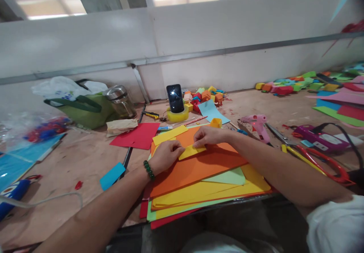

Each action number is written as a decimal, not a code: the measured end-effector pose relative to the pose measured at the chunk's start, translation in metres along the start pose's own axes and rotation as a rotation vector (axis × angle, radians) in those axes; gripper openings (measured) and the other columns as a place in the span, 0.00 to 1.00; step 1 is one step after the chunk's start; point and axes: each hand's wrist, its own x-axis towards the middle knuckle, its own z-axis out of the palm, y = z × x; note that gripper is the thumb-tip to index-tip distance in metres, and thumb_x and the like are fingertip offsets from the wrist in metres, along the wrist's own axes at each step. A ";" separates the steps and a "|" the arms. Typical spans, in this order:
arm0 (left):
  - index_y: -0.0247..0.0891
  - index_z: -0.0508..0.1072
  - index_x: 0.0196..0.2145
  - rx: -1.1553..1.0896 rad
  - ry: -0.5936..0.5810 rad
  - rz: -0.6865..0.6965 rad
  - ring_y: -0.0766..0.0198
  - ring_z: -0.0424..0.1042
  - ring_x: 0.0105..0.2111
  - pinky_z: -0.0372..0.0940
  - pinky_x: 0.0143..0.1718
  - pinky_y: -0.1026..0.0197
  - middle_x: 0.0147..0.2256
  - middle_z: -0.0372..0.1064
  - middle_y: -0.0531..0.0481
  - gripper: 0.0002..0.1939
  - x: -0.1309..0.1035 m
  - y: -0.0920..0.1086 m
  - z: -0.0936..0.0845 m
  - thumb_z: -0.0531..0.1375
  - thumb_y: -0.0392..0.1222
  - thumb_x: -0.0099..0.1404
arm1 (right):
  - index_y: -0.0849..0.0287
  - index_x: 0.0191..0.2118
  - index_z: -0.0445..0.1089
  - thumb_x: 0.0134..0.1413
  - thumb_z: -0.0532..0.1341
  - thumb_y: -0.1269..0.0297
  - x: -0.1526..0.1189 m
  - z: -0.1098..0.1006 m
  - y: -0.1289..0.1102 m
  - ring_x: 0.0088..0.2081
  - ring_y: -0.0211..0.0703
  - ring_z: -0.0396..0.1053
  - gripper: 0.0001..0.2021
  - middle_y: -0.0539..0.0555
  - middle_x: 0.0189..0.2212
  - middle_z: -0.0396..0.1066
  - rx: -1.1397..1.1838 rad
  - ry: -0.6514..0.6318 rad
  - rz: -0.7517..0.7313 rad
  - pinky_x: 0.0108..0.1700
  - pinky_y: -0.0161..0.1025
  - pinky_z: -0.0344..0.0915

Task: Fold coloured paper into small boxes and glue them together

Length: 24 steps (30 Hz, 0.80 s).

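The person's bare left arm (pixel 105 203) and right arm (pixel 273 160) angled inward, the left hand (pixel 165 156) and right hand (pixel 209 136) near each other, fingers curled, fingertips pinched.

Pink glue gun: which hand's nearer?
Right. The right hand is left of the pink glue gun, holding the small yellow paper piece; the left hand sits farther left, at that piece's left end.

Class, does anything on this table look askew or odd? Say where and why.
The paper stack beneath the left hand and right hand looks askew: its coloured sheets jut out at differing angles. Behind it, a phone stands upright, apparently propped in a yellow tape roll, an unusual stand.
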 end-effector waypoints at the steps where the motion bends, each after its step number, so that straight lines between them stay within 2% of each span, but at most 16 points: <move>1: 0.37 0.70 0.24 0.067 0.011 0.013 0.64 0.65 0.27 0.58 0.29 0.63 0.24 0.67 0.52 0.09 0.000 -0.002 0.002 0.57 0.43 0.59 | 0.63 0.24 0.70 0.46 0.61 0.58 0.000 0.001 0.001 0.21 0.33 0.59 0.12 0.47 0.17 0.63 -0.060 0.006 0.032 0.23 0.31 0.53; 3: 0.37 0.74 0.33 0.189 0.044 0.077 0.61 0.67 0.33 0.62 0.35 0.60 0.31 0.69 0.49 0.06 0.000 -0.004 0.004 0.59 0.40 0.60 | 0.62 0.24 0.70 0.47 0.61 0.59 0.000 0.003 0.000 0.21 0.34 0.59 0.10 0.47 0.17 0.63 -0.186 0.027 0.084 0.23 0.32 0.52; 6: 0.40 0.73 0.45 0.349 0.051 0.232 0.59 0.66 0.39 0.63 0.41 0.57 0.38 0.68 0.46 0.12 -0.001 -0.004 0.007 0.55 0.37 0.65 | 0.61 0.31 0.73 0.47 0.62 0.63 -0.002 0.007 -0.006 0.24 0.35 0.61 0.07 0.49 0.23 0.68 -0.336 0.112 0.043 0.24 0.32 0.52; 9: 0.40 0.76 0.39 0.549 -0.040 0.323 0.58 0.65 0.37 0.63 0.39 0.57 0.36 0.67 0.44 0.14 -0.004 0.003 0.006 0.51 0.35 0.67 | 0.58 0.39 0.75 0.47 0.61 0.70 -0.004 0.009 -0.011 0.29 0.37 0.64 0.11 0.51 0.31 0.70 -0.445 0.144 -0.146 0.30 0.32 0.54; 12: 0.38 0.76 0.37 0.699 -0.114 0.324 0.57 0.65 0.37 0.63 0.39 0.57 0.35 0.67 0.44 0.13 -0.008 0.012 0.002 0.51 0.33 0.67 | 0.57 0.36 0.78 0.50 0.58 0.72 -0.006 0.010 -0.014 0.30 0.38 0.63 0.11 0.53 0.29 0.69 -0.535 0.075 -0.233 0.31 0.34 0.52; 16: 0.36 0.75 0.35 0.773 -0.211 0.263 0.57 0.65 0.38 0.64 0.39 0.57 0.35 0.67 0.43 0.13 -0.012 0.026 -0.006 0.50 0.30 0.66 | 0.61 0.29 0.78 0.47 0.60 0.70 -0.011 0.007 -0.016 0.27 0.39 0.61 0.08 0.54 0.24 0.69 -0.600 0.050 -0.111 0.29 0.36 0.49; 19: 0.34 0.74 0.33 0.719 -0.253 0.232 0.56 0.65 0.38 0.65 0.38 0.56 0.35 0.67 0.42 0.14 -0.016 0.031 -0.010 0.49 0.28 0.65 | 0.62 0.24 0.76 0.45 0.60 0.71 -0.014 0.002 -0.018 0.25 0.38 0.59 0.07 0.54 0.21 0.68 -0.598 0.013 -0.059 0.28 0.37 0.49; 21: 0.33 0.74 0.31 0.673 -0.241 0.236 0.56 0.66 0.38 0.65 0.39 0.55 0.36 0.68 0.41 0.14 -0.018 0.031 -0.010 0.49 0.27 0.64 | 0.62 0.22 0.75 0.44 0.59 0.72 -0.016 -0.001 -0.020 0.24 0.37 0.57 0.08 0.53 0.19 0.67 -0.575 -0.022 -0.059 0.28 0.36 0.49; 24: 0.32 0.73 0.31 0.646 -0.166 0.260 0.54 0.65 0.40 0.65 0.42 0.53 0.37 0.68 0.39 0.13 -0.020 0.027 -0.005 0.50 0.33 0.66 | 0.61 0.21 0.73 0.48 0.59 0.67 -0.016 -0.003 -0.020 0.22 0.35 0.56 0.10 0.50 0.18 0.64 -0.517 -0.029 -0.020 0.26 0.36 0.49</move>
